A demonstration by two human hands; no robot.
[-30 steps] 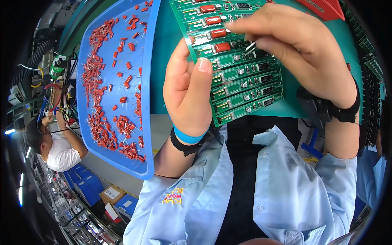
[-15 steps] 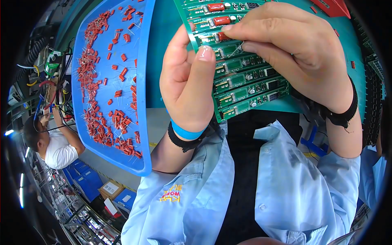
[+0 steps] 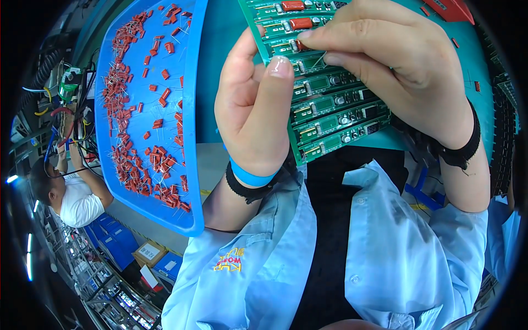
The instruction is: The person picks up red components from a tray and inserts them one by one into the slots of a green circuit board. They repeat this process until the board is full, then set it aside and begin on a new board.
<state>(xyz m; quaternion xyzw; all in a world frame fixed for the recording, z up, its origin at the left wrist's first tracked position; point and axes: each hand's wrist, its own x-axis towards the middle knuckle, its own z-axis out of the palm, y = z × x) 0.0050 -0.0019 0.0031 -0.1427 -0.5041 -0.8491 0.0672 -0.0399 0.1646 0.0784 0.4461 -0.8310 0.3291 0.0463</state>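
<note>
My left hand (image 3: 256,113) grips a green circuit board panel (image 3: 324,103) by its left edge, thumb on top and fingers behind. The panel is tilted and divided into several long strips. Over its upper part, my right hand (image 3: 393,69) pinches a red film capacitor (image 3: 301,45) between thumb and forefinger, on the third strip from the top in view. Its leads are hidden. Two more red capacitors, such as the upper one (image 3: 292,6), sit on the strips above. Lower strips carry small silver cylinders but no red part.
A blue tray (image 3: 191,110) of loose red capacitors (image 3: 159,162) stands left of the panel. A few stray capacitors (image 3: 477,86) lie on the green mat (image 3: 467,60) beside a red bin (image 3: 448,10). Farther left, another person (image 3: 80,201) works among cables.
The panel has tilted slightly, its lower end shifting right. My right fingers stay at the same capacitor, which now shows less beyond the fingertips.
</note>
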